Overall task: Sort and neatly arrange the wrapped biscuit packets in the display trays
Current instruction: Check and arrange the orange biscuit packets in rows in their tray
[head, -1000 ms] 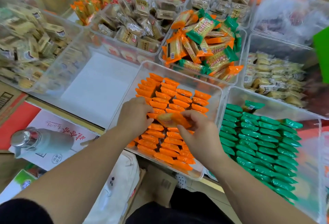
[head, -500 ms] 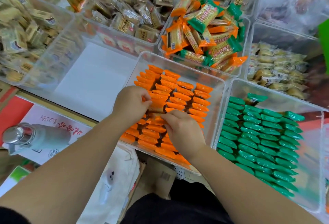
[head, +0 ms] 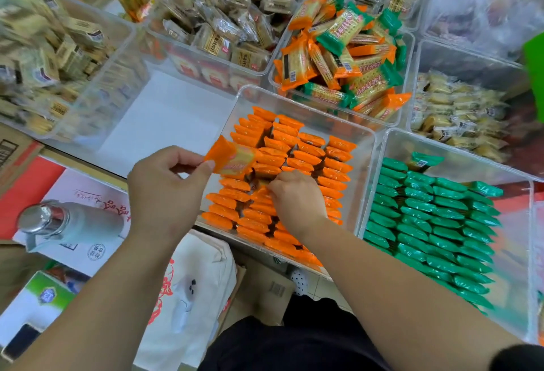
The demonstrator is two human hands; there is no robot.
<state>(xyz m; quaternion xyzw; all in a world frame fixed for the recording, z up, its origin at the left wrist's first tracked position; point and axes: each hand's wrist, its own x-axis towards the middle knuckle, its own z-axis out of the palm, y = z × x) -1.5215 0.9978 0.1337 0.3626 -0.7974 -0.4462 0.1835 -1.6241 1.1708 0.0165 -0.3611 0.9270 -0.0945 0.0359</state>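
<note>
Left hand (head: 167, 185): thumb and fingertips pinched on the end flap of one orange packet (head: 235, 157), raised above the tray's left edge.
Right hand (head: 297, 198): fingers curled down into the orange rows (head: 309, 158); hold on any packet impossible to tell.
Clear tray (head: 357, 130): orange packets on edge in close rows, dark gaps near the right hand.
Green packets (head: 426, 217): neat rows in the tray just to the right.
Risk one: probable domino lean of neighbours if a slot is forced wider.
Risk two: thin flap-only pinch, possible slip and drop outside the tray.
</note>
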